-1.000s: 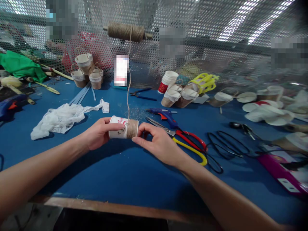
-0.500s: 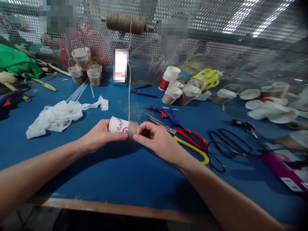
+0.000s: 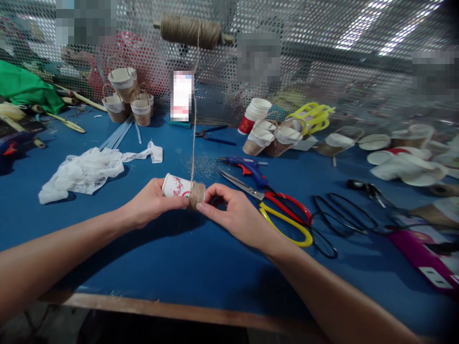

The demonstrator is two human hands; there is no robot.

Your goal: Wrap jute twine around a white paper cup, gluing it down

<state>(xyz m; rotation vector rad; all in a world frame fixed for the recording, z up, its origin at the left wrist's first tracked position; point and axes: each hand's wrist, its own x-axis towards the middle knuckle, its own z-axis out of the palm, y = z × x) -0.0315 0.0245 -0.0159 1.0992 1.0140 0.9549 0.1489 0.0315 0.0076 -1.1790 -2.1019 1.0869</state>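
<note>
Head view: a person's left hand (image 3: 148,203) is grasping a small white paper cup (image 3: 177,185) with pink floral print, its fingers wrapping the left end and its thumb lying along the near side. The cup is lying sideways in the hands, over the middle of a blue desk (image 3: 179,267). The right hand (image 3: 238,215) is pinching the cup's right end between thumb and fingers, and a band of brown jute twine (image 3: 197,193) is circling that end. A single pale-brown strand (image 3: 194,138) is running from the band to the far side, up to a brown cylindrical spool of twine (image 3: 190,31) that is hanging before a grey perforated metal panel (image 3: 304,62).

Just to the right, long metal scissors with one red and one yellow handle (image 3: 261,195) are lying near the right hand, and a blue glue gun with a red trigger (image 3: 252,168) is resting just beyond them. Dark-blue-handled pliers (image 3: 220,140) are lying farther off. On the left, a crumpled heap of white lace (image 3: 84,172) is spreading across the surface, while small twine-covered pots with white lace rims (image 3: 124,85) are standing beyond it.
</note>
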